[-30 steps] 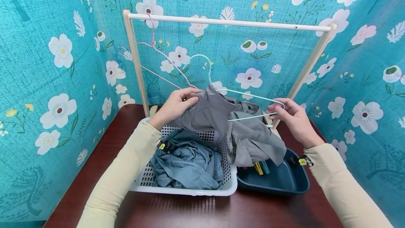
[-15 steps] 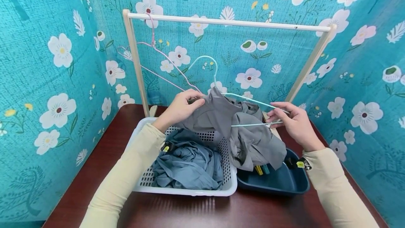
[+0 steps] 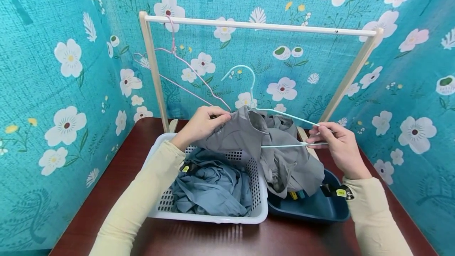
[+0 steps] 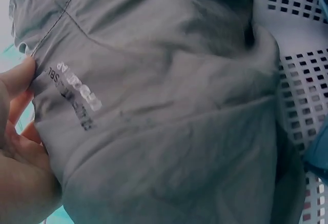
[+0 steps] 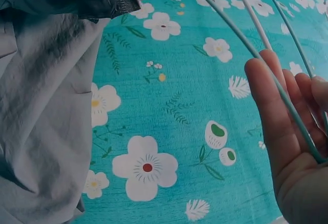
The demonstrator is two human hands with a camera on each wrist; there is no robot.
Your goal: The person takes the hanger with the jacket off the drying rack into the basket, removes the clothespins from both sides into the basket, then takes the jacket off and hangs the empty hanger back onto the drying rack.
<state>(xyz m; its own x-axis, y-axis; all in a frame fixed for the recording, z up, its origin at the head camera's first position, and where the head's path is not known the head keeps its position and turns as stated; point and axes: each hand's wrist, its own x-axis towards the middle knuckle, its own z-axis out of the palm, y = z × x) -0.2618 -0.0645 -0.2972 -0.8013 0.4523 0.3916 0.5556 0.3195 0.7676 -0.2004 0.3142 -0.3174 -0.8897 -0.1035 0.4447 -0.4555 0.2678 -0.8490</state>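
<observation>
A grey garment (image 3: 231, 133) with printed lettering is draped partly over a light blue wire hanger (image 3: 284, 114), whose hook stands up above the collar. My left hand (image 3: 203, 125) pinches the garment's edge between thumb and fingers; the left wrist view shows the lettering beside my thumb. At the hanger's bare right end, my right hand (image 3: 335, 147) grips the wire, with the upper and lower bars passing through the fingers in the right wrist view. The garment's other half hangs loose between the hands, and the hanger's left end is hidden inside the cloth.
A white perforated basket (image 3: 213, 219) holds a blue-grey cloth (image 3: 213, 189). Right of it stands a dark blue tub (image 3: 305, 212) with coloured clips partly under the garment. Behind, a rack (image 3: 263, 25) carries a pink hanger (image 3: 173, 50) at its left.
The hanger and its hook have shifted right and slightly down, along with my right hand. My left hand has moved slightly right and down, still holding the garment.
</observation>
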